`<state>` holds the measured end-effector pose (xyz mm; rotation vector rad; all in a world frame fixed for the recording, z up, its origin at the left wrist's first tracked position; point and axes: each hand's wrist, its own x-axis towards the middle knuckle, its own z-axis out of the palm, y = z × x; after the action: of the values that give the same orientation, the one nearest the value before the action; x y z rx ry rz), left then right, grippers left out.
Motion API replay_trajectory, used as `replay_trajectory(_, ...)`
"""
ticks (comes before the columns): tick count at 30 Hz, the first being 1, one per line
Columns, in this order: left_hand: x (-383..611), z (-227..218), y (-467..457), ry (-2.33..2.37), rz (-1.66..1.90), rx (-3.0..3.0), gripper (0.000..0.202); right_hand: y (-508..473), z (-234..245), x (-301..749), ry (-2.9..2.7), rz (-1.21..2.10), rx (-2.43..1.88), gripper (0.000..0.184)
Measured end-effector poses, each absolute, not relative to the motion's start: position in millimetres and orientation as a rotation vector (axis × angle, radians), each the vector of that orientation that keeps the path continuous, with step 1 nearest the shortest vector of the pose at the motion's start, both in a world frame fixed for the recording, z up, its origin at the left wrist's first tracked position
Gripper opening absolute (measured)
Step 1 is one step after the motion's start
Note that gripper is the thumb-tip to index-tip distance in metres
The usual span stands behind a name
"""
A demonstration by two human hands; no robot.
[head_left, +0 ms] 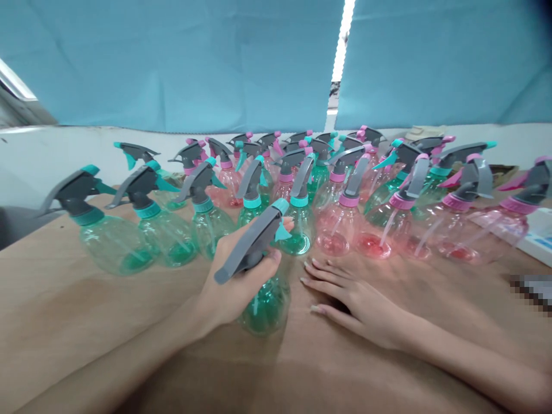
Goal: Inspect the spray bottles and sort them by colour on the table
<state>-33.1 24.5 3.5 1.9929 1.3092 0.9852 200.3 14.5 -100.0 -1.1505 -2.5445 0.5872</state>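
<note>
My left hand (pixel 237 276) is wrapped round the neck of a clear green spray bottle (pixel 266 307) with a grey and teal trigger head. The bottle is near the front of the row, slightly tilted, and its neck is hidden by my fingers. To its right my right hand (pixel 349 293) rests on the wooden table (pixel 207 374), fingers stretched out and slightly apart, holding nothing. Just beyond my hands stand a green spray bottle (pixel 297 230) and a pink spray bottle (pixel 336 233).
Several more green bottles (pixel 114 244) stand at the left and pink bottles (pixel 461 233) at the right, with further rows behind. A blue curtain (pixel 194 63) hangs at the back. A blurred dark-edged object (pixel 535 290) lies at the right edge.
</note>
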Motion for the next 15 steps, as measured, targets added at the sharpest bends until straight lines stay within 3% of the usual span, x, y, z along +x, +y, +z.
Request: replay_trajectory(15,-33.3,-3.1,25.5,1.3,1.085,2.0,0.006,13.1,-99.5,197.4,-2.555,0.52,-1.154,0.054)
